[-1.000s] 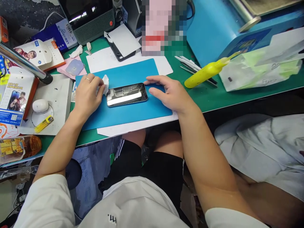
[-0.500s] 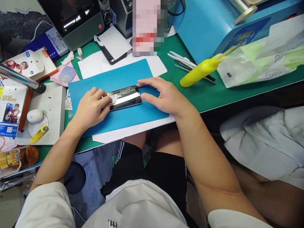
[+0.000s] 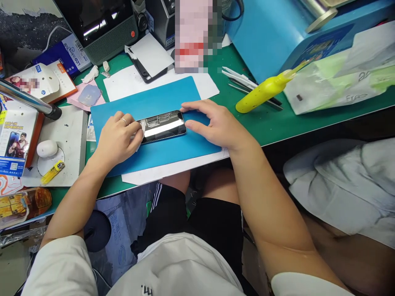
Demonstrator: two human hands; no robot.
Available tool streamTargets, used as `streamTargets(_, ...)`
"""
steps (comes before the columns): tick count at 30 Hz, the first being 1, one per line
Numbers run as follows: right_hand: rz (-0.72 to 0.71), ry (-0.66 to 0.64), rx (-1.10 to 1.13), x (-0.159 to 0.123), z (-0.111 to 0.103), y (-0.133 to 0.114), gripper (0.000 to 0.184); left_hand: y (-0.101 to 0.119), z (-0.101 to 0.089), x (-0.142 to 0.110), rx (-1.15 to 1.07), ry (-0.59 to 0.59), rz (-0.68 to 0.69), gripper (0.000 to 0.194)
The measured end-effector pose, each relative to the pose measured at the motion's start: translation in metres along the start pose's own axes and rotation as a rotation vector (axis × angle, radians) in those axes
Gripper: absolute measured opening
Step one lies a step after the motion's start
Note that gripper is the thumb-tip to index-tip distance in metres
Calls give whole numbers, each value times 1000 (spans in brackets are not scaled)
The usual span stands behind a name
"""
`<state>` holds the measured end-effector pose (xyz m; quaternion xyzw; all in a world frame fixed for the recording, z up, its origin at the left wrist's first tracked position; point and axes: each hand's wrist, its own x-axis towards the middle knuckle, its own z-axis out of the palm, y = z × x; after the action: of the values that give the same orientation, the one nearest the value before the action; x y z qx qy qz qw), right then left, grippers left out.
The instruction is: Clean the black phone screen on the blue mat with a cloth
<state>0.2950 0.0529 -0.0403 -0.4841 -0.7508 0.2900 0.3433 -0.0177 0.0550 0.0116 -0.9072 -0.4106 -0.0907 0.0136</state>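
Observation:
A black smartphone (image 3: 165, 126) lies screen up on a blue mat (image 3: 154, 153), with bright reflections across its glass. My left hand (image 3: 121, 133) is closed on a small white wipe (image 3: 143, 125) and covers the phone's left end. Only a little of the wipe shows past the fingertips. At the phone's right end, my right hand (image 3: 212, 123) has its thumb and fingers spread around the corners. These fingertips are at or very close to the phone's edge; I cannot tell if they press on it.
Behind the mat lies a dark phone-shaped part (image 3: 145, 74) under a white card. To the right are a yellow bottle (image 3: 262, 96), tweezers (image 3: 239, 76) and a blue machine (image 3: 262, 41). Boxes (image 3: 15, 139) and a yellow lighter (image 3: 52, 172) are at left. Another person's sleeve (image 3: 348, 185) is close at right.
My left hand has moved right with the wipe, from beside the phone onto its left end, then slightly back left. My right hand stays by the right end. The camera view has shifted a little.

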Motion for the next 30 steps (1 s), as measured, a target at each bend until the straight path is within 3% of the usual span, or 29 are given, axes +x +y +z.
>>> streamTargets(5,4,2,3,0,0,0,50,4,3,0,-116,-47,159,43)
streamTargets(8,-1,12,6,0,1,0,50,11,6,1,-205,-111,290,55)
streamTargets(12,-12,12,2,1,2,-1,50,20,11,-1,-261,-225,347,74)
streamTargets(15,-6,-1,-3,0,2,-1,51,28,13,-3,-237,-295,294,86)
streamTargets(18,3,5,-9,0,2,-1,50,33,11,-4,-158,-282,148,92)
streamTargets(22,18,-2,-13,-1,1,-2,49,35,2,-7,-24,-217,-91,84)
streamTargets(24,22,-8,-12,-1,1,-3,49,36,-1,-9,4,-193,-125,76)
streamTargets(30,-13,-7,-21,0,2,-1,49,41,9,-6,-126,-260,189,78)
